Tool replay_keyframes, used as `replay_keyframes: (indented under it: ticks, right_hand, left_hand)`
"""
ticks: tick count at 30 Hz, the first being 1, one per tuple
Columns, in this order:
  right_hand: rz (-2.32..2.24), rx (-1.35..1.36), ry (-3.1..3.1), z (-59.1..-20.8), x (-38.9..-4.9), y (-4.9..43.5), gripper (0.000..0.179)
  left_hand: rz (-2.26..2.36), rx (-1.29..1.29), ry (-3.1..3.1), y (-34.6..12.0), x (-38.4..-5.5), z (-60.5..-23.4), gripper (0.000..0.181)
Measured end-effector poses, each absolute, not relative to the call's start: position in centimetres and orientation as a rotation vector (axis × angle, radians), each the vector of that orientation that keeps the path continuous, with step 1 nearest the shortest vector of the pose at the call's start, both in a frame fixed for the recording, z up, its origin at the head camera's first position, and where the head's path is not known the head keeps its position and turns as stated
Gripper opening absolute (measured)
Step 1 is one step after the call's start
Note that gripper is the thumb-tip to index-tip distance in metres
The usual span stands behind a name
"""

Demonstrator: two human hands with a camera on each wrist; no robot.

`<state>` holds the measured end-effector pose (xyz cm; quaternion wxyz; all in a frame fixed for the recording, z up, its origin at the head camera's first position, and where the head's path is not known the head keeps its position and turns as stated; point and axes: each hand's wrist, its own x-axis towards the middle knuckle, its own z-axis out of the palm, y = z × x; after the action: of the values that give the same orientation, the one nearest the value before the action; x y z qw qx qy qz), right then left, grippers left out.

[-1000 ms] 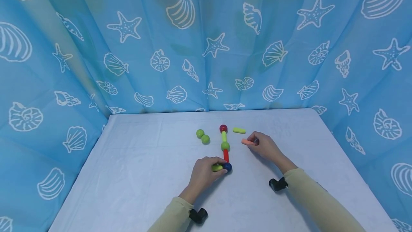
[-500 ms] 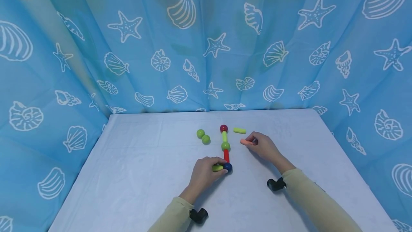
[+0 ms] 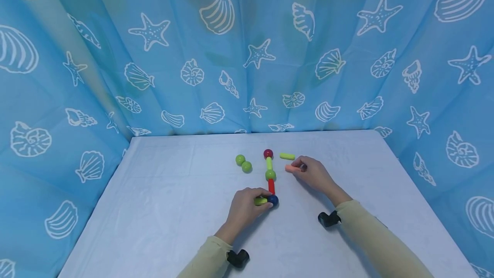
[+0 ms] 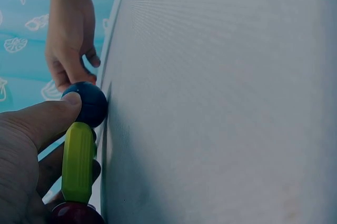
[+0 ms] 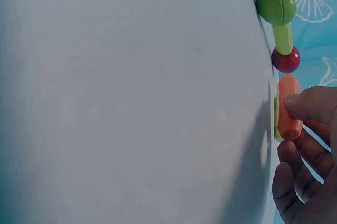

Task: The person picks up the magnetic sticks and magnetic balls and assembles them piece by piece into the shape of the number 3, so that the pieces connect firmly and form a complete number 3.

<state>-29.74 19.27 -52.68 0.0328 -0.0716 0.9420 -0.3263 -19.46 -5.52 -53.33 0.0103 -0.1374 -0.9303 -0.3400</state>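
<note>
Over the cameras I see a glossy, smooth, plastic-looking blue ball (image 4: pixel 93 107), an orange rod (image 5: pixel 289 120) of smooth, satin-like plastic, a matt cloth-covered counter (image 3: pixel 154 209) and a curtain (image 3: pixel 173 91) of lightly creased fabric.

No readable text
No words, labels, brands, numbers or signs can be read in the head view or in either wrist view
</note>
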Motion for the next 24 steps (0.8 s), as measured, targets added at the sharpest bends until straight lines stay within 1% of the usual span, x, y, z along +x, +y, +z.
replay_keyframes:
  ticks: [7, 14, 24]
  right_hand:
    - [-1.012, -0.231, 2.898, -52.0, -30.2, 18.2, 0.023]
    - [-1.021, -0.346, 2.921, -51.3, -30.9, 17.0, 0.023]
    - [-1.044, -0.334, 2.881, -50.4, -32.3, 14.7, 0.022]
  left_hand:
    - [-1.085, -0.434, -2.907, -5.6, -19.5, -53.2, 0.029]
    - [-1.076, -0.424, -2.919, -5.5, -19.6, -53.1, 0.029]
    - [-1.088, -0.439, -2.904, -5.6, -19.7, -53.0, 0.028]
